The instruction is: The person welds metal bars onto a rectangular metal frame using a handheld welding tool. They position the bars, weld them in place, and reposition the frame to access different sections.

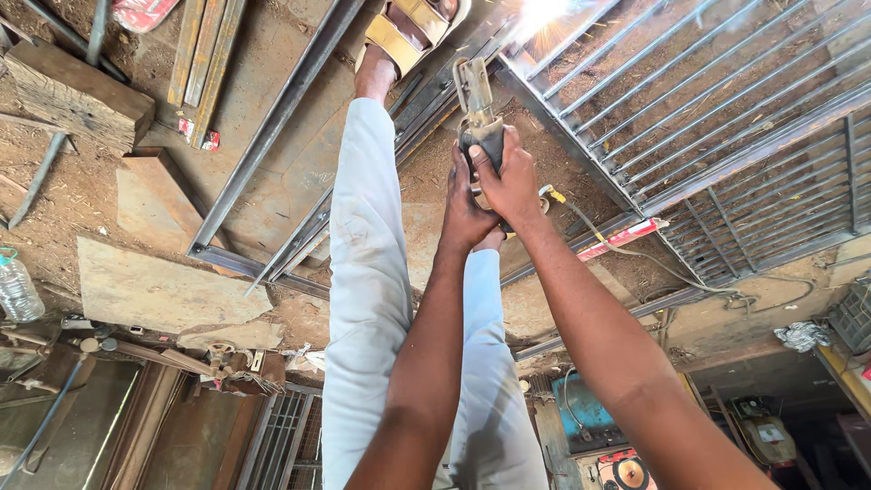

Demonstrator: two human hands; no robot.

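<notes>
Both my hands grip a welding electrode holder (478,122) with a dark handle and worn metal jaws. My left hand (463,213) wraps the handle from the left and below. My right hand (513,177) closes over it from the right. The holder's tip points at a bright white welding arc (537,14) on the edge of a grey metal bar grille (689,100) lying on the ground. The holder's cable (635,254) trails off to the right. My light-trousered leg (367,263) and sandalled foot (404,32) stretch toward the grille.
Long steel angle bars (272,127) lie on the dirt to the left, with wooden boards (77,91) and a flat slab (154,290). A plastic bottle (16,289) stands at far left. Tools and a blue machine (585,417) sit along the bottom.
</notes>
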